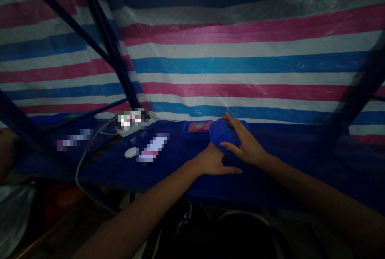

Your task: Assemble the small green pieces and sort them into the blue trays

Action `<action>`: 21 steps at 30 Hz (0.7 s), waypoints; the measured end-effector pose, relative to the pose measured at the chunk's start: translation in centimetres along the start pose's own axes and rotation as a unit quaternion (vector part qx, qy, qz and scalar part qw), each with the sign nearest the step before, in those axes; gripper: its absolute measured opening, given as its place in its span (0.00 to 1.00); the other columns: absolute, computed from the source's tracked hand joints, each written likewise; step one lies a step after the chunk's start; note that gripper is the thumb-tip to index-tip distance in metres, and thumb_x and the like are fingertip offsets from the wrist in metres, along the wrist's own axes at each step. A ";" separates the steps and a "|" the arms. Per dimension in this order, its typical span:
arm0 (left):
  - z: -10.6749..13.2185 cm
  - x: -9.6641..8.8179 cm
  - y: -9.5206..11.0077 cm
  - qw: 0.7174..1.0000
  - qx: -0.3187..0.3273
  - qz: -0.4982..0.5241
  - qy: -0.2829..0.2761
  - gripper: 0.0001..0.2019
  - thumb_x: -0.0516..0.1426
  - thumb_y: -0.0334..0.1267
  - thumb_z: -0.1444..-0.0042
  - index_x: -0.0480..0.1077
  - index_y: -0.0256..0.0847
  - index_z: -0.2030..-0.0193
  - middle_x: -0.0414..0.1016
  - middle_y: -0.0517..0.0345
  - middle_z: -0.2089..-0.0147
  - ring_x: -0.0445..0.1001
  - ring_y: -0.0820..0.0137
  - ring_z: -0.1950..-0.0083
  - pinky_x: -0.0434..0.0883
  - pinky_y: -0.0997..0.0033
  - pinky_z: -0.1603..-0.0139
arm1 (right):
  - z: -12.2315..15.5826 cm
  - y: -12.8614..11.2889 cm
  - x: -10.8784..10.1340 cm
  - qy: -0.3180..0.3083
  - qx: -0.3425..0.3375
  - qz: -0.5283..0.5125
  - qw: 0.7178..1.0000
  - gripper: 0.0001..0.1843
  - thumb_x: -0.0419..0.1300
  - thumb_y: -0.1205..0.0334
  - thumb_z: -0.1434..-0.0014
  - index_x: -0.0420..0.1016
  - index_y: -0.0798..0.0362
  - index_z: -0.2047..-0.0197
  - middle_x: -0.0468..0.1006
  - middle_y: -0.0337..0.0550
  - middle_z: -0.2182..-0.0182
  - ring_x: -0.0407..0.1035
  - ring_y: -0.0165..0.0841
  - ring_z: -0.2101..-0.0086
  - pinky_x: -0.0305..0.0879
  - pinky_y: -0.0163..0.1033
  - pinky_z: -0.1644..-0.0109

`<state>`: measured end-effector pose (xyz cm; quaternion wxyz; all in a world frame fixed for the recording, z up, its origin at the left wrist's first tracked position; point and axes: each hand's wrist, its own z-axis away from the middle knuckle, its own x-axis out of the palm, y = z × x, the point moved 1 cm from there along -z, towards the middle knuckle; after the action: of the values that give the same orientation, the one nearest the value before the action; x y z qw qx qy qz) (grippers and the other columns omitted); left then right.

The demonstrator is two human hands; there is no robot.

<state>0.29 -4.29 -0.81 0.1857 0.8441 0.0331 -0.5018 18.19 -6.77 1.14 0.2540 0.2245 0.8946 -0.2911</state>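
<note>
My right hand [243, 142] is wrapped round a small blue plastic basket [222, 134], which is tilted on its side above the dark blue table [288, 162]. My left hand [215, 162] lies just below and left of that basket, fingers curled near a dark object that I cannot make out. A second blue tray [197, 128] with something red inside rests flat on the table just left of the basket.
A white power strip [132, 124] with a white cable sits at the back left, with a small white round object [131, 152] and blurred items beside it. Dark blue metal frame bars [102, 38] rise on the left. A striped tarpaulin [240, 58] hangs behind.
</note>
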 end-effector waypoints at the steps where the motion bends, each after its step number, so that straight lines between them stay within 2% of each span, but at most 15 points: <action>1: 0.0 0.0 0.1 1.000 -0.001 -0.004 0.000 0.50 0.66 0.58 0.46 0.47 0.45 0.23 0.50 0.40 0.23 0.51 0.45 0.23 0.53 0.38 0.24 | 0.0 0.0 0.1 0.002 -0.001 0.001 1.000 0.49 0.62 0.47 0.35 0.35 0.35 0.22 0.54 0.45 0.26 0.54 0.52 0.30 0.54 0.65 0.28; 4: -0.1 -0.1 0.2 1.000 -0.002 -0.008 0.006 0.51 0.66 0.59 0.46 0.46 0.45 0.23 0.53 0.39 0.24 0.53 0.47 0.24 0.55 0.40 0.25 | 0.0 0.2 0.1 0.011 -0.002 0.007 1.000 0.47 0.61 0.47 0.35 0.38 0.35 0.22 0.54 0.45 0.26 0.54 0.52 0.30 0.54 0.65 0.28; 7: -0.1 -0.2 0.1 1.000 -0.002 -0.010 0.003 0.48 0.65 0.59 0.46 0.50 0.46 0.24 0.56 0.41 0.25 0.55 0.48 0.24 0.57 0.41 0.26 | 0.0 0.5 -0.1 0.023 0.001 0.017 1.000 0.46 0.61 0.47 0.35 0.40 0.35 0.23 0.57 0.46 0.28 0.55 0.53 0.31 0.55 0.66 0.29; 11: 0.0 0.0 -0.3 0.999 -0.004 -0.037 -0.028 0.32 0.61 0.59 0.40 0.66 0.49 0.33 0.66 0.48 0.30 0.60 0.50 0.27 0.58 0.42 0.27 | 0.2 1.1 -1.0 0.023 0.016 0.020 0.999 0.47 0.63 0.45 0.37 0.43 0.36 0.23 0.59 0.46 0.29 0.58 0.53 0.32 0.56 0.65 0.29; 14: 0.1 0.3 -0.5 0.997 -0.015 -0.059 -0.043 0.24 0.56 0.57 0.35 0.71 0.49 0.39 0.72 0.49 0.35 0.64 0.52 0.30 0.60 0.44 0.30 | 0.5 1.6 -2.0 0.039 0.047 -0.005 0.998 0.48 0.64 0.43 0.38 0.43 0.36 0.23 0.61 0.47 0.29 0.62 0.52 0.35 0.60 0.63 0.31; 18: 0.1 0.2 -0.4 0.997 -0.026 -0.051 -0.042 0.20 0.55 0.55 0.33 0.73 0.48 0.42 0.73 0.51 0.39 0.69 0.56 0.36 0.65 0.50 0.34 | 0.7 2.6 -3.8 0.087 0.106 -0.054 0.989 0.51 0.64 0.41 0.39 0.40 0.36 0.23 0.61 0.48 0.29 0.65 0.50 0.36 0.63 0.62 0.33; 21: 0.1 0.2 -0.4 0.998 -0.030 -0.040 -0.038 0.19 0.55 0.54 0.33 0.73 0.49 0.42 0.74 0.52 0.40 0.70 0.58 0.38 0.65 0.53 0.35 | 0.8 3.8 -5.7 0.131 0.148 -0.090 0.976 0.48 0.61 0.40 0.37 0.40 0.36 0.23 0.65 0.48 0.32 0.65 0.49 0.36 0.64 0.62 0.33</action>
<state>0.23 -3.95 -1.09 0.1917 0.8167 0.0753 -0.5391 24.88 -5.94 2.39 0.0713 0.2140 0.8836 -0.4104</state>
